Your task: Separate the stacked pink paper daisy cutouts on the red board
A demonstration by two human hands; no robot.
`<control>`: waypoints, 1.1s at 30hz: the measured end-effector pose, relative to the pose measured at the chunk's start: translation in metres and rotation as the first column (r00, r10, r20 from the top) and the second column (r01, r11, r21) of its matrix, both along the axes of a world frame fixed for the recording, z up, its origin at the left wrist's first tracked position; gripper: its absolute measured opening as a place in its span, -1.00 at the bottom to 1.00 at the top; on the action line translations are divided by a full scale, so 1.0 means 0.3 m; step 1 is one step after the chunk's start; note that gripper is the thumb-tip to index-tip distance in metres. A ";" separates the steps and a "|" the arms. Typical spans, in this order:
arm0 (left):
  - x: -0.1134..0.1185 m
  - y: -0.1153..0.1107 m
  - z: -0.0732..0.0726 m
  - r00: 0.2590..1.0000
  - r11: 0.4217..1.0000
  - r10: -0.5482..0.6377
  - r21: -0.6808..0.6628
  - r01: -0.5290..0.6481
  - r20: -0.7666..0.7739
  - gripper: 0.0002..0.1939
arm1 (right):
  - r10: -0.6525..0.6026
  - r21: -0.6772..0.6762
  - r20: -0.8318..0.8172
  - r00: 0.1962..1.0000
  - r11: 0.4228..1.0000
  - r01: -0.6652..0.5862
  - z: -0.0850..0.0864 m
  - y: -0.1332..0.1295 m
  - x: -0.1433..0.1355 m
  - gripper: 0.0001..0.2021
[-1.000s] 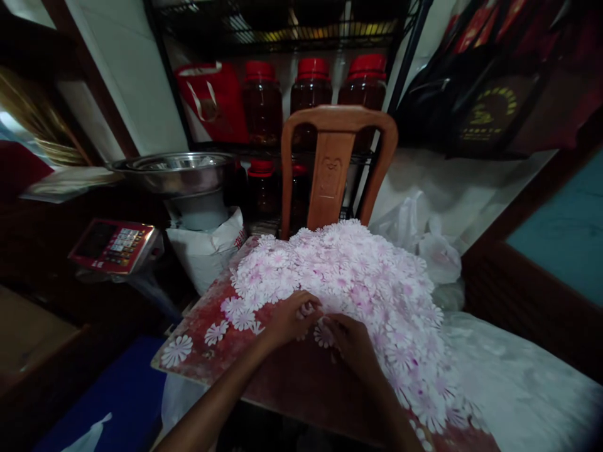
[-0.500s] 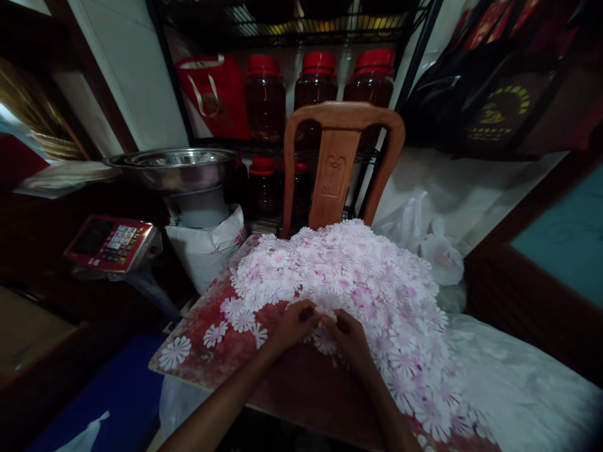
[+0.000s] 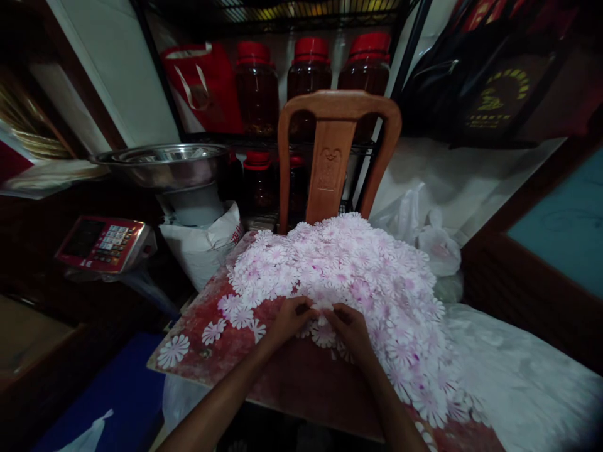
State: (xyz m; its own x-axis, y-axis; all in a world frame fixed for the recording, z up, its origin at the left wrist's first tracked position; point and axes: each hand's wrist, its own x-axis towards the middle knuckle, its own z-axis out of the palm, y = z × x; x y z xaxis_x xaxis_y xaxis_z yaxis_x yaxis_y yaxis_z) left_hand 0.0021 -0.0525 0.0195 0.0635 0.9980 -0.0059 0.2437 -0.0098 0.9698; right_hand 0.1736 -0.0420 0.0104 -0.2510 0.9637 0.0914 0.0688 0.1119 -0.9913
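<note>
As 2 wrists angle inward, both hands [image 3: 293, 319] nearly meet.

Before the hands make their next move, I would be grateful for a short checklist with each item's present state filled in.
1. Bare left hand and bare right hand close together over the red tabletop: ok.
2. Secure grip on the small pale piece at the fingertips: cannot tell, too small and dim.
3. Large heap of white-and-pink petalled flower shapes within easy reach: ok, it lies just beyond and beside the hands.
4. Heap kept well back from the table's right edge: not ok, it spreads out towards the crumpled whitish plastic sheet.
5. Single white flower shape near the left corner lying on the tabletop: ok.
</note>
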 end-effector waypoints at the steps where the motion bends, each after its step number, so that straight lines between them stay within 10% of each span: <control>1: 0.001 0.000 -0.001 1.000 1.000 0.004 -0.003 -0.004 0.006 -0.65 | 0.006 -0.003 -0.001 1.000 1.000 -0.006 0.003 -0.001 0.001 -0.69; 16: 0.013 -0.006 0.005 0.997 1.000 -0.014 0.006 0.014 0.076 -0.73 | 0.026 -0.008 -0.021 0.999 1.000 -0.026 0.024 -0.003 -0.003 -0.73; 25: 0.005 0.020 0.002 0.971 0.996 0.085 -0.023 -0.082 0.224 -0.62 | -0.212 -0.149 -0.182 0.960 0.971 0.186 -0.041 0.030 0.040 -0.69; 33: -0.070 -0.071 0.093 0.954 0.999 0.037 0.008 -0.041 0.296 -0.65 | -0.174 -0.167 -0.255 0.951 0.977 0.134 -0.027 0.031 0.034 -0.67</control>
